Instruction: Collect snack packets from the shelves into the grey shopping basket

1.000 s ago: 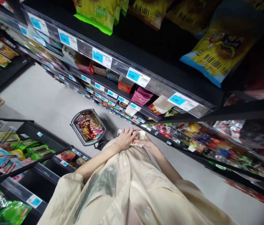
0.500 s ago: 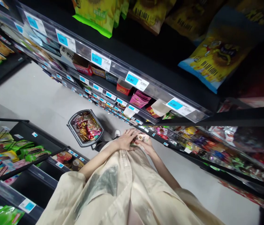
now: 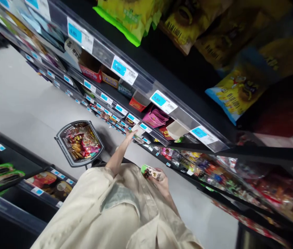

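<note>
Holding snack packet (image 3: 152, 172) in right hand (image 3: 162, 182), grip closed around it. Left hand (image 3: 130, 134) out at shelf (image 3: 126, 114) edge, beside pale box (image 3: 138, 129); blurred, can't tell that grip's state.

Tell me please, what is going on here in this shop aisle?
A person stands between snack shelves. The right hand holds a small snack packet near the waist. The left hand is stretched out to the edge of a low shelf; whether it grips anything is unclear. A basket full of snacks sits on the floor.
</note>
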Tool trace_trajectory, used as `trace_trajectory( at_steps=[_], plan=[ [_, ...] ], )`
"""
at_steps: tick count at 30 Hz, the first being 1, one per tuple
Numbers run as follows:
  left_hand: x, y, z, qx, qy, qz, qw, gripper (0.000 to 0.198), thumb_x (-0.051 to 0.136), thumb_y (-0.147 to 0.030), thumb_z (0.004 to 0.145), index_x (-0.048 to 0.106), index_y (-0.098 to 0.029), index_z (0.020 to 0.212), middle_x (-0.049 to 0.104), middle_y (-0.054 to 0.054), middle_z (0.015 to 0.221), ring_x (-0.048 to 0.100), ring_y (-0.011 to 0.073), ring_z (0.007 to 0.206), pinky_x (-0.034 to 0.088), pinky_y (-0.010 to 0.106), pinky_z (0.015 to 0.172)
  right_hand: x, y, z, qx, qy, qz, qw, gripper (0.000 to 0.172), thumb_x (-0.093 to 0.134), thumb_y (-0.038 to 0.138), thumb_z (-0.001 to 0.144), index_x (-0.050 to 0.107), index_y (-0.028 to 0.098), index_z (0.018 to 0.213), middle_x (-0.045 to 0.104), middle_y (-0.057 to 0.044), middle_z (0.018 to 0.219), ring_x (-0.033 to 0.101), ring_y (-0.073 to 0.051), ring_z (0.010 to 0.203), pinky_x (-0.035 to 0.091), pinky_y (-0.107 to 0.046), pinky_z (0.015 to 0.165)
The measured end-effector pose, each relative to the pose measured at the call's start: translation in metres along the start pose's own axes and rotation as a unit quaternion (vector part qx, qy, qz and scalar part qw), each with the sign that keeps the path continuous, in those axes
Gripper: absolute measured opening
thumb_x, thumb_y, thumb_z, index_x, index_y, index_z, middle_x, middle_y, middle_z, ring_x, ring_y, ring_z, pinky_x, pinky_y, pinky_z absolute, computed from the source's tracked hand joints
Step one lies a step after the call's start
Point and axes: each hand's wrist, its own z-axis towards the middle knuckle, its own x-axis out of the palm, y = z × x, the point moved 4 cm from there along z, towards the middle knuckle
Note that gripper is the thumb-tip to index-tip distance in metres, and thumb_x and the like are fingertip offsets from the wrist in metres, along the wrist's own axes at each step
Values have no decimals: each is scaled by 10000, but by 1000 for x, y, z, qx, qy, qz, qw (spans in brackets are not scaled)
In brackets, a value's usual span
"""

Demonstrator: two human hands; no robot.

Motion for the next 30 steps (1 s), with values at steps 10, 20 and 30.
trace_trajectory(
  at_steps=[10, 20, 30],
  plan=[
    [-8, 76, -32, -37, -36, -98, 994, 694, 875, -232, 715, 543, -150, 1319, 742, 111, 1118, 732, 168, 866, 604, 265, 739, 2, 40, 44, -106, -9, -121, 987, 540, 903, 406, 623, 698, 207, 1081, 781, -87, 1011, 757, -284, 867, 646, -428, 777],
    [-32, 93, -64, -35, -34, -92, 995, 700, 895, -215, 687, 530, -146, 1281, 720, 103, 1109, 717, 168, 867, 601, 244, 697, 100, 130, 142, -255, 16, -416, 873, 454, 700, 291, 825, 642, 220, 1270, 794, -82, 1086, 750, -253, 954, 559, -356, 908],
    [-36, 89, -63, -25, -49, -77, 996, 655, 886, -187, 695, 541, -142, 1250, 718, 90, 1072, 707, 147, 852, 578, 211, 680, 138, 137, 190, -195, 119, -631, 741, 448, 662, 233, 909, 582, 210, 1349, 789, -127, 1093, 747, -286, 1028, 513, -319, 881]
  ],
)
